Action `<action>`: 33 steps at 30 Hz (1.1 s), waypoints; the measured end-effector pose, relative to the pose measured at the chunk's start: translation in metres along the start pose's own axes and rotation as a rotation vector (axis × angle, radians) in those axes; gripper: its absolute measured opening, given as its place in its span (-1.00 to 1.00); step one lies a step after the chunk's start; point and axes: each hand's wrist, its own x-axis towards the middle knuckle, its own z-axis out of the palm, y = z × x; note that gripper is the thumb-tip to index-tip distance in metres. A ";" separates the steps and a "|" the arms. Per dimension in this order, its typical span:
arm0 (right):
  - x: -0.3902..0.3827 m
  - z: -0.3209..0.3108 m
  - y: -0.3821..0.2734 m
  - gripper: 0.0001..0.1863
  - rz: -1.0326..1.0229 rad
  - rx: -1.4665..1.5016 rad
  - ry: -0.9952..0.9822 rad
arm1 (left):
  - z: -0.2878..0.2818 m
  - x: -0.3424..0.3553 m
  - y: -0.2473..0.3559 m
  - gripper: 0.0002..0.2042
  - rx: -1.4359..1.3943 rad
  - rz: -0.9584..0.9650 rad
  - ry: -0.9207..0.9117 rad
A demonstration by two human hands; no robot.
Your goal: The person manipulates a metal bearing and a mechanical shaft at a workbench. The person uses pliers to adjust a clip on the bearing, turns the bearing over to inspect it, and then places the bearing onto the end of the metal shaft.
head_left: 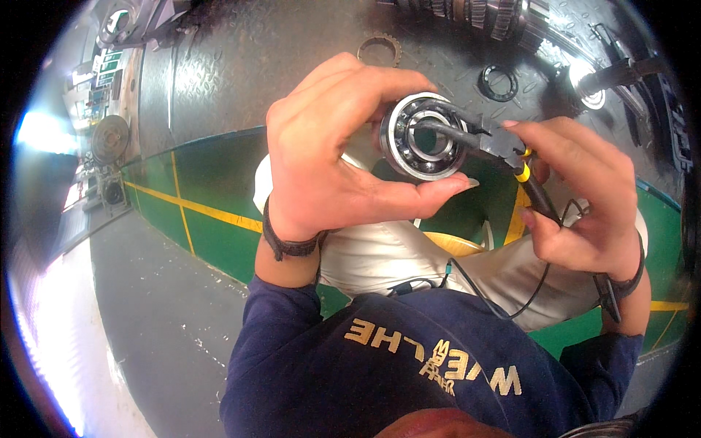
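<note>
My left hand (321,160) grips a steel ball bearing (394,135) upright, fingers over its top and thumb along its lower edge. My right hand (584,190) is closed round a pair of pliers (504,146) with black handles and yellow bands. The pliers' long dark jaws lie over the bearing's face and reach to its bore; whether they grip anything there I cannot tell. Both wrists wear dark straps, and a thin black cable (475,292) hangs across my lap.
Beyond my hands, a metal plate surface (182,73) holds a toothed ring (380,40), a dark bearing (498,82) and gear shafts (496,18). Below are a green floor (204,226) with yellow lines and a wooden seat (445,241). Metal parts (109,142) stand at left.
</note>
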 end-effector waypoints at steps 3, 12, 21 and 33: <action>-0.001 -0.007 -0.002 -0.23 -0.021 0.013 -0.017 | -0.002 0.000 -0.001 -0.41 -0.011 0.040 0.024; 0.008 -0.018 -0.027 0.14 0.644 1.306 0.155 | -0.004 0.002 0.002 -0.36 -0.060 0.073 0.093; 0.020 -0.015 -0.046 0.40 0.563 1.537 -0.139 | -0.016 -0.009 0.000 -0.32 -0.050 0.187 0.252; 0.035 -0.014 -0.045 0.34 0.590 1.156 -0.128 | -0.028 -0.015 0.005 -0.36 0.140 0.201 0.339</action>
